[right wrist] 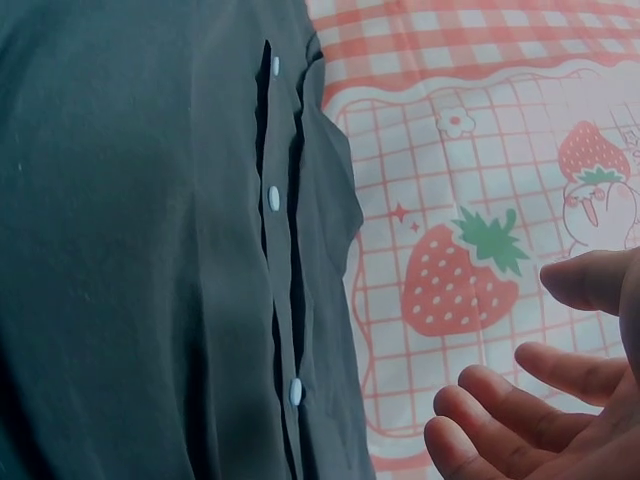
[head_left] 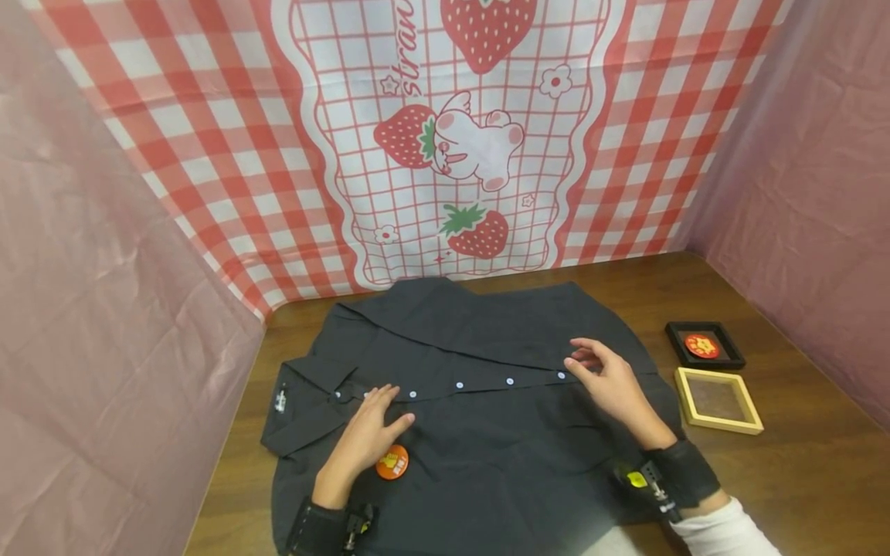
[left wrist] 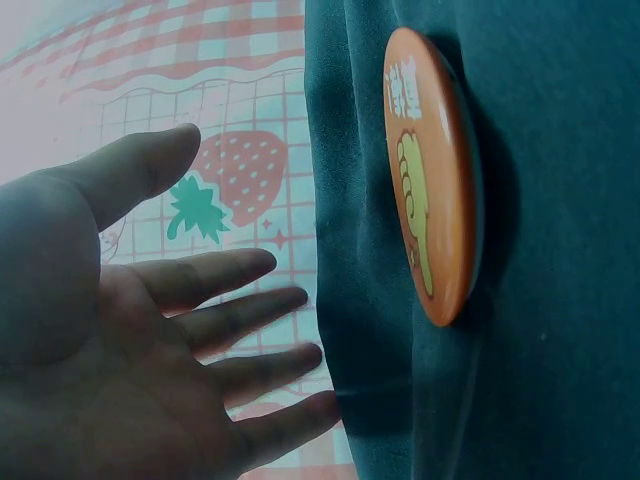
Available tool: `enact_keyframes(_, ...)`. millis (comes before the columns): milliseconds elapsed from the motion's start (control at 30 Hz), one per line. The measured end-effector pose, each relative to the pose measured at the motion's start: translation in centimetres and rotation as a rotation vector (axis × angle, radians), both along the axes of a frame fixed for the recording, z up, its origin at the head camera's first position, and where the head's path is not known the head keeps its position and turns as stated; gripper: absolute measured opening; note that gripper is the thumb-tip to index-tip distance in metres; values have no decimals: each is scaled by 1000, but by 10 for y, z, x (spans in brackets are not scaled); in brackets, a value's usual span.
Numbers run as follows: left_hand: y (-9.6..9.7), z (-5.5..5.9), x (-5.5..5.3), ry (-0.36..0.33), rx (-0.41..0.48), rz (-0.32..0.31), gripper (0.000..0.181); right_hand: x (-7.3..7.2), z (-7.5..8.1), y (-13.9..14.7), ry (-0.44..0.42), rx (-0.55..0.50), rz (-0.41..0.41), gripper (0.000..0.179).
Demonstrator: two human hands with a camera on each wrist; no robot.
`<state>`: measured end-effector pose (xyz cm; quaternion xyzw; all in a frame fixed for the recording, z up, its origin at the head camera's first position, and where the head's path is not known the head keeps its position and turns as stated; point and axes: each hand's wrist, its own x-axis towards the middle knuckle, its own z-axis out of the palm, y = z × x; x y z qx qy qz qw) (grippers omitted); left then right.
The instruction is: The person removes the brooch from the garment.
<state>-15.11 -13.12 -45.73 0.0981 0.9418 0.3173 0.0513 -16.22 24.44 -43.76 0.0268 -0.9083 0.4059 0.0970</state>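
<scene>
A dark grey button shirt point(head_left: 473, 455) lies spread on the table, collar to the left, a row of pale buttons point(head_left: 460, 384) running across it. An orange round badge point(head_left: 392, 462) with a yellow hand design is on the shirt front; it looms large in the left wrist view. My left hand point(head_left: 366, 432) hovers over the shirt beside the badge, fingers spread and holding nothing. Over the placket's right end is my right hand point(head_left: 612, 382), its fingers loosely bent and nothing between them. The right wrist view shows the placket with several buttons point(right wrist: 274, 198) near that hand.
To the right of the shirt sit a black frame point(head_left: 740, 357) with a red-orange badge point(head_left: 701, 346) inside and a light wooden frame point(head_left: 719, 423). A strawberry-print checked cloth point(head_left: 229, 154) hangs behind the wooden table point(head_left: 834, 463); pink fabric hangs at both sides.
</scene>
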Motion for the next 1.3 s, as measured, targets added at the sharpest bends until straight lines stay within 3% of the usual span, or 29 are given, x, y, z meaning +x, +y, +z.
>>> enact_keyframes(467,-1,-9,2,-22,31,-14,54,5,-14,-10,4,-15,7,37)
enact_keyframes(800,1,-6,2,-26,21,-2,51,5,-17,-17,18,-31,7,35)
enact_keyframes(1033,3,-2,1,-19,54,-45,52,6,-20,-24,24,-42,12,33)
enact_keyframes(1300,4,2,1,-13,48,-49,52,7,-20,-28,17,-54,19,33)
